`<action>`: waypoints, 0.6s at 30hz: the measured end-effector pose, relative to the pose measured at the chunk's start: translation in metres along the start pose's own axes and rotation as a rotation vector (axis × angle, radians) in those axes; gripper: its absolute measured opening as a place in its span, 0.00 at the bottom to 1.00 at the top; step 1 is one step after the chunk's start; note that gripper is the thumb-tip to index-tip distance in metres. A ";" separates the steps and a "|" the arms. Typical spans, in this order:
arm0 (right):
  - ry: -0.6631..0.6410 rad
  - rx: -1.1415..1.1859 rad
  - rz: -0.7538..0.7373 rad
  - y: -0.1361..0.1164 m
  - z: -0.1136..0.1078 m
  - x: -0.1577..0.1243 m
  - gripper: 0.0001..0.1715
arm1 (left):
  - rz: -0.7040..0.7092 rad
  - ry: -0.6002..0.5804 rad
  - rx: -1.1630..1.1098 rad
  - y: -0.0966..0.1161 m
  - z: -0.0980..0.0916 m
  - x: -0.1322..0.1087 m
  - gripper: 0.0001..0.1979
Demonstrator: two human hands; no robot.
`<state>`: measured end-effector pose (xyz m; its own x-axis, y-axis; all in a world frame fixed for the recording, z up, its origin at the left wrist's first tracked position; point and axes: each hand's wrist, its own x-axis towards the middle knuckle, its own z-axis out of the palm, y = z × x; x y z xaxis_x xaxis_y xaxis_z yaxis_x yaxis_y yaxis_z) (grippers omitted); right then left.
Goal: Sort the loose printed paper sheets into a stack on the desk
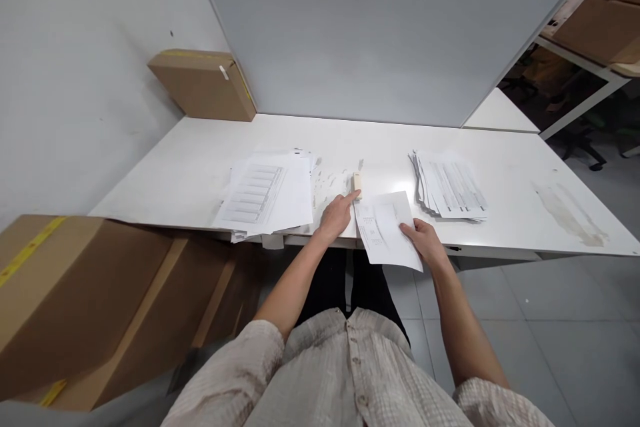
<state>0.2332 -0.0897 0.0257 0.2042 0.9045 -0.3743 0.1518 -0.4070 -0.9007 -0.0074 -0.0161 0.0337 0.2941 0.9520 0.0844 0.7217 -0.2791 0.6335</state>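
Observation:
A small cream stapler stands near the middle of the white table. My left hand is closed at its near end, index finger pressing on top and the other fingers curled under. Printed white sheets lie with their far left corner at the stapler, and their near part juts past the table's front edge. On their right side, my right hand pinches them, thumb on top and fingers hidden below. To the left is a loose pile of printed papers; another stack of papers lies to the right.
A cardboard box stands at the table's back left corner, against the wall. Larger cardboard boxes fill the floor at the lower left. A grey panel rises behind the table. More boxes sit at the far right.

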 end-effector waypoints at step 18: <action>0.206 -0.195 -0.104 -0.030 -0.010 -0.023 0.18 | -0.029 -0.040 0.133 0.001 0.003 -0.004 0.30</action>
<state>0.2340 -0.0992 0.0633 0.3669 0.9059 -0.2113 0.3614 -0.3481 -0.8650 -0.0059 -0.0203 0.0321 0.2948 0.9549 0.0353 0.8063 -0.2684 0.5271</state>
